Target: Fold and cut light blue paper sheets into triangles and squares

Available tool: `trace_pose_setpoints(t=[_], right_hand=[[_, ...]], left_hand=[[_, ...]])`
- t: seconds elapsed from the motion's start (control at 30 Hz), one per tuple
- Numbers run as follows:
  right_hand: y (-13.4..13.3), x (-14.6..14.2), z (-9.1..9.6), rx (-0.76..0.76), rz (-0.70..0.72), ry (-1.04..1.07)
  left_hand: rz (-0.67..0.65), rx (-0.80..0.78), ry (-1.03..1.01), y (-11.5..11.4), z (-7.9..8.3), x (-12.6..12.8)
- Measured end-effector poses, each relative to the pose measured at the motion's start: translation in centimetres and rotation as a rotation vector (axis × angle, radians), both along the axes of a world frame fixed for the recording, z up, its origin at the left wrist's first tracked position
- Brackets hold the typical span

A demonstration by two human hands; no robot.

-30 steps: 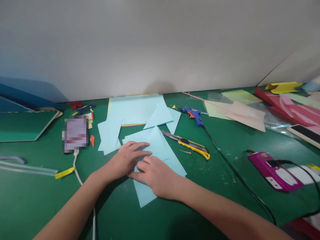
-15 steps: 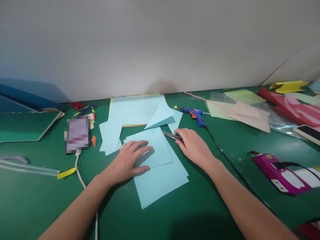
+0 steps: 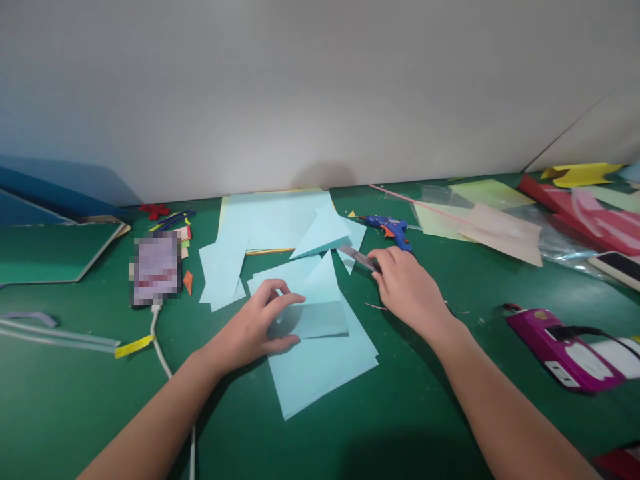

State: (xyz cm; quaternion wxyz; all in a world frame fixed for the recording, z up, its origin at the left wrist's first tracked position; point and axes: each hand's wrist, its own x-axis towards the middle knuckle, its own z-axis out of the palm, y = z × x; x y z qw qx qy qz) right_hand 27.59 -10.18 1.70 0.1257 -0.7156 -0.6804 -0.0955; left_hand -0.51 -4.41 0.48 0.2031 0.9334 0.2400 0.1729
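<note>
My right hand [image 3: 407,283] is closed round a knife [image 3: 361,257], its grey blade pointing left above the green table; the handle is mostly hidden in the fingers. My left hand [image 3: 270,317] rests at the left side of a folded light blue sheet [image 3: 323,319], fingers bent and thumb apart from them. The sheet's lower flap is raised a little, with a crease across it. Beneath it lies a stack of light blue paper [image 3: 325,373]. Cut blue pieces [image 3: 320,233] lie just beyond the blade.
A blue glue gun [image 3: 387,227] lies beyond my right hand. At the left are a phone [image 3: 156,270] on a white cable and a green board [image 3: 45,250]. A magenta power strip [image 3: 563,350] and coloured sheets [image 3: 503,230] lie at the right, before a grey wall [image 3: 320,100].
My right hand has moved right with the knife, away from the folded sheet. The fingers of my left hand have bent more, and the sheet's flap has lifted.
</note>
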Motion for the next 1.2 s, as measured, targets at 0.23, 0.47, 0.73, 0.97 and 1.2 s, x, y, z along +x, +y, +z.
trace_pose_setpoints(t=[0.23, 0.47, 0.73, 0.97, 1.2], right_hand=[[0.1, -1.0, 0.4, 0.065, 0.278, 0.138], [-0.1, -2.3, 0.3, -0.126, 0.511, 0.195], [0.0, -2.1, 0.0, -0.196, 0.504, 0.321], [0.0, -1.4, -0.2, -0.244, 0.473, 0.394], [0.1, -1.2, -0.2, -0.26, 0.456, 0.435]], left_hand=[[0.077, 0.141, -0.035, 0.2, 0.0, 0.3], [0.214, 0.321, -0.127, 0.4, -0.4, 0.4], [0.033, 0.314, 0.009, 0.6, -0.1, 0.6], [-0.027, 0.109, -0.029, 1.1, -0.1, 0.7], [-0.021, 0.08, -0.037, 1.4, -0.4, 0.3]])
